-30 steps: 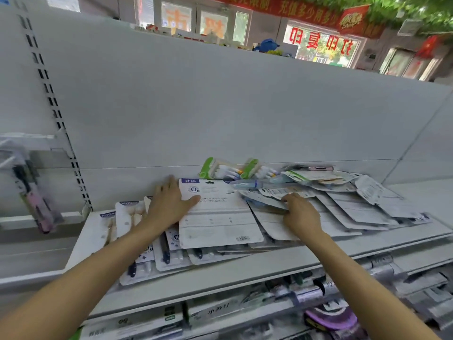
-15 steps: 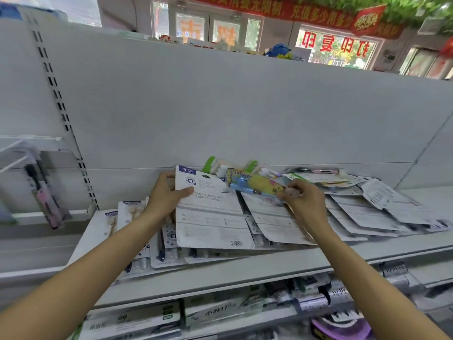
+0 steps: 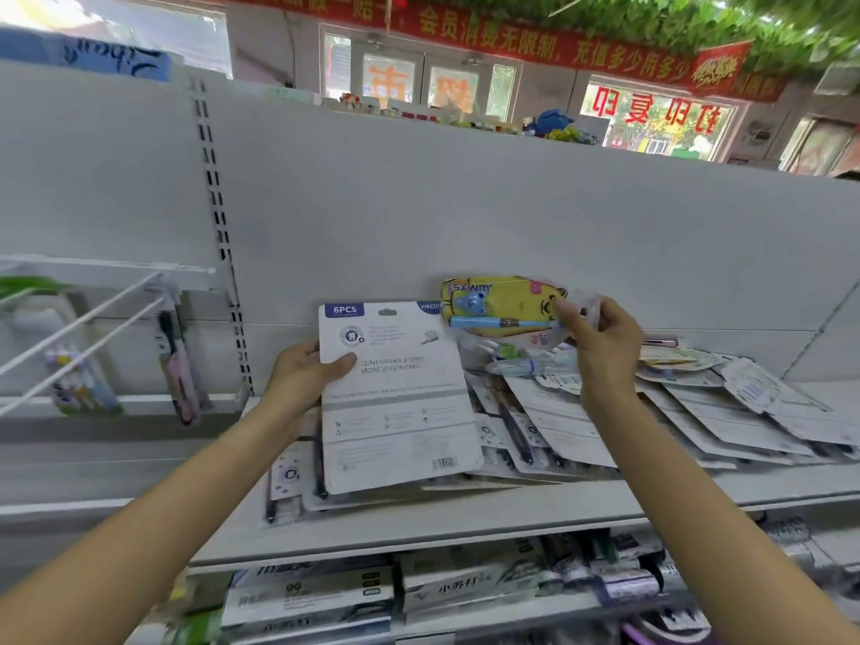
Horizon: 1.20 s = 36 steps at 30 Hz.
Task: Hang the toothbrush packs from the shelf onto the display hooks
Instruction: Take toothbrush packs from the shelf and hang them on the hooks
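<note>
My left hand (image 3: pixel 305 377) grips the left edge of a large white 6PCS toothbrush pack (image 3: pixel 398 398), held back side up and tilted above the shelf (image 3: pixel 465 519). My right hand (image 3: pixel 600 339) pinches the right end of a yellow cartoon children's toothbrush pack (image 3: pixel 502 307), lifted sideways in front of the back panel. Many more flat toothbrush packs (image 3: pixel 698 412) lie spread over the shelf. White display hooks (image 3: pixel 79 328) stick out at the left, with a pink toothbrush pack (image 3: pixel 179 365) and a colourful pack (image 3: pixel 81 384) hanging there.
A slotted upright (image 3: pixel 223 253) runs down the grey back panel (image 3: pixel 465 202). Boxed toothpaste (image 3: pixel 446 584) fills the shelf below. Shop windows with red lettering show beyond the panel's top.
Both hands have risen from the pile: the left tilted the 6PCS pack higher, the right lifted the yellow pack clear of the heap. The view has tipped upward.
</note>
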Motion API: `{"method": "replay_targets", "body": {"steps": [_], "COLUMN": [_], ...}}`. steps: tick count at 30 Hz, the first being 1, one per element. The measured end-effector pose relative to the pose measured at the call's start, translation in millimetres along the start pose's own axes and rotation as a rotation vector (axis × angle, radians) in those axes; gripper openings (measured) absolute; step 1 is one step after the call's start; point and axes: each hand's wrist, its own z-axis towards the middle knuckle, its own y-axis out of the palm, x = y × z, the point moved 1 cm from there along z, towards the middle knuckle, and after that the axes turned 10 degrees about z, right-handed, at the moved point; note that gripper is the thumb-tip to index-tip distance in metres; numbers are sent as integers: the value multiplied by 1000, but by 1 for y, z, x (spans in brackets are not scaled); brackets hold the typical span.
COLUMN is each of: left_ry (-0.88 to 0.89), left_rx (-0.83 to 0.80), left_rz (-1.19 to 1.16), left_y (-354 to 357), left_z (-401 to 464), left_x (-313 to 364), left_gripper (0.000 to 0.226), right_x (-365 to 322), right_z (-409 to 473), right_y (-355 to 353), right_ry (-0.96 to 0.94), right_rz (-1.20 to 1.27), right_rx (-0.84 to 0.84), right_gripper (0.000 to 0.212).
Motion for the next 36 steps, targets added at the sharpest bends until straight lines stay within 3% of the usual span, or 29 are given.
{"method": "replay_targets", "body": {"steps": [4, 10, 18, 23, 26, 29, 36], "left_ry": [99, 127, 80, 71, 27, 34, 56], "left_rx": [67, 55, 10, -6, -14, 0, 24], "left_rz": [28, 42, 23, 75, 55, 38, -5], "left_y": [-35, -88, -146, -171, -178, -180, -181], "left_z": [-12, -29, -45, -50, -52, -57, -81], "left_x": [5, 0, -18, -29, -35, -36, -30], "left_gripper": [37, 29, 24, 39, 48, 39, 19], "right_x": [-14, -29, -21, -3, 9, 11, -6], "right_z": [-20, -68, -121, -139, -152, -157, -154], "right_y": [31, 82, 146, 162, 165, 165, 165], "right_ry": [-44, -186, -228, -129, -33, -6, 22], "right_rz": [4, -240, -599, -574, -578, -597, -231], "right_rx": [21, -76, -334, -372, -380, -355, -298], "right_gripper": [22, 15, 52, 70, 61, 44, 30]}}
